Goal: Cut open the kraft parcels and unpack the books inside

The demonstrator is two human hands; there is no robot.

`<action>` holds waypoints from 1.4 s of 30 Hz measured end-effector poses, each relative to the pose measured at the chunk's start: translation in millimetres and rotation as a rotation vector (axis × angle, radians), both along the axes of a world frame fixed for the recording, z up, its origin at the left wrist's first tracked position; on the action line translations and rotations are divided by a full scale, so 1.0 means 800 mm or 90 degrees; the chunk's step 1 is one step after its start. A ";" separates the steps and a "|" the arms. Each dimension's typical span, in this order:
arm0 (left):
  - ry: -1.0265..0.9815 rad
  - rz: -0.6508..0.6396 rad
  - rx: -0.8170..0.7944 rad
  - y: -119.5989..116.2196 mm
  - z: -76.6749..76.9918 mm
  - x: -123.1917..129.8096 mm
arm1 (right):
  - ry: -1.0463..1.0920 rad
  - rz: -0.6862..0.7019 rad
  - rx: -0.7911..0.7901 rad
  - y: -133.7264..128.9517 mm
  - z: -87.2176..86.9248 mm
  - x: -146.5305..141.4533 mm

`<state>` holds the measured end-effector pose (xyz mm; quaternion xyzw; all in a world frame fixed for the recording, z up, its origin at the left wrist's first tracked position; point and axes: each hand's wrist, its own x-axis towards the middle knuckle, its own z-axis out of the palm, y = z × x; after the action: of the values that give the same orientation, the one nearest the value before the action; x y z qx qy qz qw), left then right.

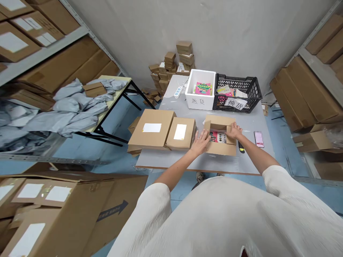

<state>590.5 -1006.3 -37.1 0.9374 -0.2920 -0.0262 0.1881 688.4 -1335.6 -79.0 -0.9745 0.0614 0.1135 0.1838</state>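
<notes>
Head camera view shows the open carton [220, 149] near the front edge of a grey table [163, 160], its flaps folded outward and printed items [219, 137] in pink, white and black lying inside. Left hand [200, 142] reaches to the carton's left side, its fingers parted and slightly bent over the cardboard there, with a ring on one of them; they are not clenched. Right hand [234, 131] is at the opposite side, fingers curved over the right flap near its far corner; whether they pinch the flap or only press on it cannot be told. Just left of the open carton, a smaller closed carton [178, 142] with a white label stands beside a larger closed carton [147, 140], also labelled. Right of the open carton lies a black and yellow tool [241, 148], partly hidden by the right forearm, and farther right is a small pink item [258, 139]. Toward the wall, a white box [199, 102] holding colourful printed packs stands side by side with a black mesh crate [250, 107] holding more printed items; both bear handwritten characters. A white power strip [178, 92] lies to the left of the white box. Stacked small cartons [184, 48] rise behind the table. Off to the left, grey parcels [71, 103] cover much of a pale side table [123, 82], and a big carton [89, 207] with a printed arrow stands at the lower left.
</notes>
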 end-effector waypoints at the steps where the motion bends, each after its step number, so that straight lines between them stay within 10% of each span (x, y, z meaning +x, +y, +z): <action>1: -0.018 0.030 0.014 0.005 0.003 -0.005 | -0.003 -0.001 0.006 0.000 0.000 0.000; 11: 0.055 0.139 0.152 0.025 0.012 0.016 | 0.089 0.018 -0.018 -0.003 0.040 -0.007; 27: 0.252 0.037 0.195 0.024 0.020 0.057 | -0.111 -0.108 0.318 -0.115 0.055 -0.070; 42: 0.244 -0.120 0.292 0.001 -0.002 0.141 | -0.092 -0.232 0.172 -0.140 0.035 -0.089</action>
<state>703.2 -1005.5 -38.4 0.9021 -0.3235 -0.2850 0.0204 617.6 -1447.3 -51.0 -0.9195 0.2071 0.0158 0.3336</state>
